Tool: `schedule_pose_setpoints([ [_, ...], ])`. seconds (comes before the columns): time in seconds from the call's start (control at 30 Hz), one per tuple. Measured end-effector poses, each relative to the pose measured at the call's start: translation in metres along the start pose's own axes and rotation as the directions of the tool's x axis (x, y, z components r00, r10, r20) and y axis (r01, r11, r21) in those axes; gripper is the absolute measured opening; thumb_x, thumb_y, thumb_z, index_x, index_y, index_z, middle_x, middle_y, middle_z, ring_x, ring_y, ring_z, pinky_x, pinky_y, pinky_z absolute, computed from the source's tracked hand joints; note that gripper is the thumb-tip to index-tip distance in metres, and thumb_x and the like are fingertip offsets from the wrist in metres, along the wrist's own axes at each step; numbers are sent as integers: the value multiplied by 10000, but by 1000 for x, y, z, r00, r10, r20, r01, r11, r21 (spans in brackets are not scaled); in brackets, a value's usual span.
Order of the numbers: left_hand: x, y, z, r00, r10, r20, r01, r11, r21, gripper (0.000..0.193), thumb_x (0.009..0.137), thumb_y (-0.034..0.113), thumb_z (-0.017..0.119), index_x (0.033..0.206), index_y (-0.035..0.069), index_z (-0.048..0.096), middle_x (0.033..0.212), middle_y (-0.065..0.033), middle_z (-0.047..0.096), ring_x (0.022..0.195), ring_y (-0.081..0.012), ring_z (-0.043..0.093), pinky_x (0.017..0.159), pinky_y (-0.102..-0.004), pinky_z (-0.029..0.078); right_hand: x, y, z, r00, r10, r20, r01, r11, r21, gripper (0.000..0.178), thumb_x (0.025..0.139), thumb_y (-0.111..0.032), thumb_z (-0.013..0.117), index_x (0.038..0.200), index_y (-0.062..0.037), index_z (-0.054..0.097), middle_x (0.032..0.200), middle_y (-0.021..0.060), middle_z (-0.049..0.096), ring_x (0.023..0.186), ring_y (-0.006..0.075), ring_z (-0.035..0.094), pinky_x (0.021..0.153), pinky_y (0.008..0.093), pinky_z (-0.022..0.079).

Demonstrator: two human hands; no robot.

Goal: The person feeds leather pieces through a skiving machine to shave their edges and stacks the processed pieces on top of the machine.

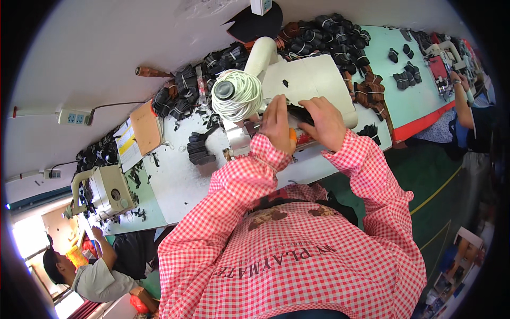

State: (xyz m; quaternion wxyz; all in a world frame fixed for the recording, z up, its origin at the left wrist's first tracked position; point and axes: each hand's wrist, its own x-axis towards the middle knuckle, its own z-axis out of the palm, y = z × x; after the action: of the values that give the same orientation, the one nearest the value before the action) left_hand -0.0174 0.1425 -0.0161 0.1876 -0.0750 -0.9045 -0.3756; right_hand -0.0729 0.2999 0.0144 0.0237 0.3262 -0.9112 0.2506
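My left hand (276,126) is over the front of a cream bench machine (305,80), its fingers stretched out side by side. An orange patch (292,135) shows by its thumb; I cannot tell whether it is worn or part of the machine. Beside it, my right hand (326,123) is bent over a black strip-like piece (301,114), gripping its right end. The piece's left end reaches toward my left fingers, and its lower part is hidden. A coil of pale cord (239,98) sits on the machine, just left of my hands.
Tied black bundles (319,40) and brown bundles (369,87) lie behind and right. On the white tabletop (178,183), a black bundle (199,149) lies left of the machine. Another machine (109,191) and a seated person (87,271) are at far left; another person works far right.
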Motion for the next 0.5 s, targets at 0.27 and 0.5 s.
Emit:
schedule_pose_setpoints([
  [0.27, 7, 8, 31, 995, -8, 96, 26, 981, -190, 770, 651, -53, 620, 1358, 1, 321, 1228, -263, 479, 1154, -398, 472, 969, -396, 397, -22, 17, -18, 976, 158, 153, -136, 980, -147, 372, 643, -170, 746, 972, -75, 598, 854, 108, 531, 785, 285, 586, 655, 375, 478],
  [0.5, 14, 13, 23, 1000, 5, -7, -6, 999, -52, 761, 647, -51, 639, 1349, 40, 358, 1276, -239, 463, 1175, -388, 467, 977, -381, 401, -27, 21, -2, 981, 185, 55, -188, 981, 51, 348, 702, -204, 716, 985, -59, 577, 892, 125, 523, 775, 331, 591, 671, 410, 492],
])
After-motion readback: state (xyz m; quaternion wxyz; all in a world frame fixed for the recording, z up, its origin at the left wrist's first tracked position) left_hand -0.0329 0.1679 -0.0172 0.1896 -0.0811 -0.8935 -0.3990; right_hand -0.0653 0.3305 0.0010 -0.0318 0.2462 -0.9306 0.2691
